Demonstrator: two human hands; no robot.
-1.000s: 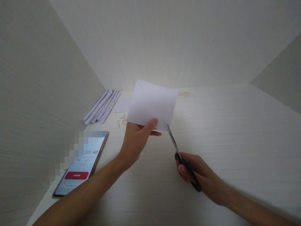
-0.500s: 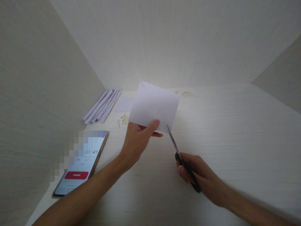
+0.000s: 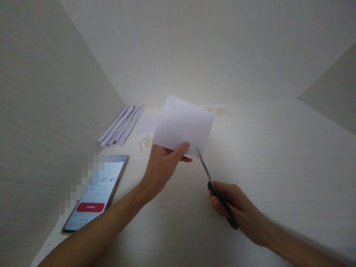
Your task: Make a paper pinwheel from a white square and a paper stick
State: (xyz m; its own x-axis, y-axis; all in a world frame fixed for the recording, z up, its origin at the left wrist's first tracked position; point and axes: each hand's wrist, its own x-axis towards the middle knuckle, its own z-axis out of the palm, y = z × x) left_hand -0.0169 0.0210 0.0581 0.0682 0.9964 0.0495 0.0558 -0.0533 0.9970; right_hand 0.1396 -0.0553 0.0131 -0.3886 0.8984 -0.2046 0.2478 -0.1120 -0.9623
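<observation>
My left hand (image 3: 162, 167) pinches the near edge of a folded white sheet of paper (image 3: 184, 126) and holds it up above the pale wooden surface. My right hand (image 3: 236, 209) grips the black handles of a pair of scissors (image 3: 215, 189). The closed blades point up and left, and their tip touches the paper's lower right corner.
A phone (image 3: 96, 193) with a timer and a red button lies at the near left. A bundle of rolled white paper strips (image 3: 121, 125) lies at the far left by the wall, a flat paper piece (image 3: 146, 123) and small scraps (image 3: 144, 141) beside it. Walls enclose three sides.
The paper has shifted slightly right and up in my left hand. The scissors have stayed at its lower right corner. The phone timer went from 01:40 to 01:41.
</observation>
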